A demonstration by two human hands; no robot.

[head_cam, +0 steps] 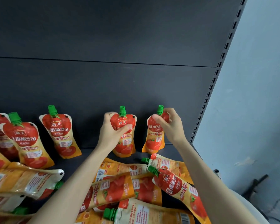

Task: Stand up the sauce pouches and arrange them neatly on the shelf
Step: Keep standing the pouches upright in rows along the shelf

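Sauce pouches [60, 135] cover most of the shelf [74, 165], and we judge the job to be well under half done. The largest share is the heap of flat pouches [116, 188] across the front of the shelf, overlapping one another, some face up and some showing their printed backs; none of these has been stood up yet. Behind them, along the dark back panel [103, 78], we see a loose row of upright ones: at least two at the left, leaning and crowded, then one alone, a gap, and the two in hand. The left hand [111, 130] has its fingers curled round the upper body of the middle pouch [126, 143], and the right hand [170, 125] grips the shoulder of the rightmost pouch [153, 139] just below its green cap [160, 109]. Both pouches stand with their bases on the shelf, near the back panel and a little apart. The row, we think, needs straightening and closing up as well as filling. The frame cuts off the row's left end, and the heap and the forearms cover the shelf's front edge; how many pouches lie buried we cannot tell. The fingertips of both hands are blurred.
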